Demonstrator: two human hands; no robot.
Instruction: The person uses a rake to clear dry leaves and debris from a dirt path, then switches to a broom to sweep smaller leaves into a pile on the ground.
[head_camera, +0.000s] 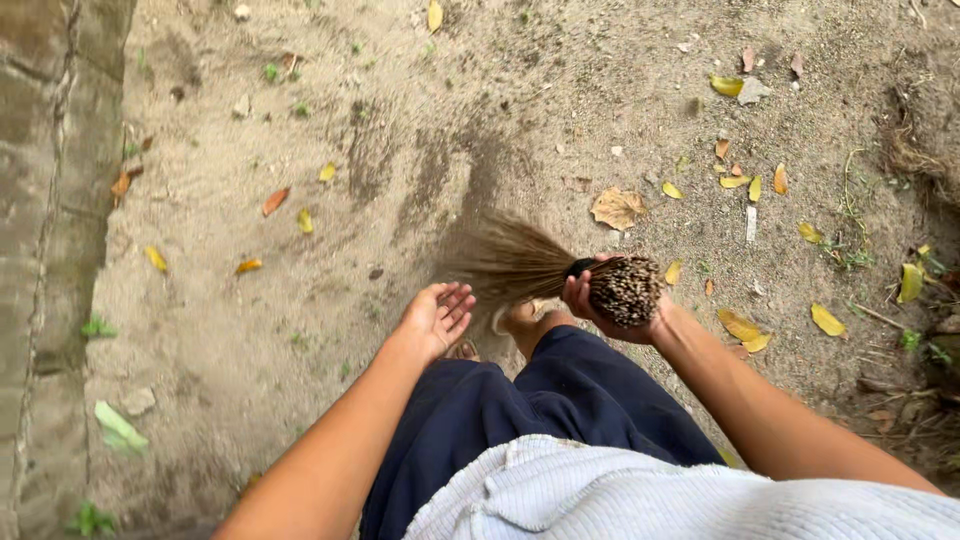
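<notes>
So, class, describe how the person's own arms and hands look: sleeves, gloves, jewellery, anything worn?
Both forearms are bare, with no sleeve reaching them. The left hand and right hand wear no gloves, and no rings, watch or bracelet show. Clothing appears only nearer the body: a pale ribbed top and dark navy trousers.

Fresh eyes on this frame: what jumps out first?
The stick broom, mid-frame, gripped at its bundled end by the right hand, with its bristles fanned leftward over the sandy ground. The left hand hangs open and empty beside it, above the dark trousers. Yellow leaves lie scattered, thickest on the right.
</notes>
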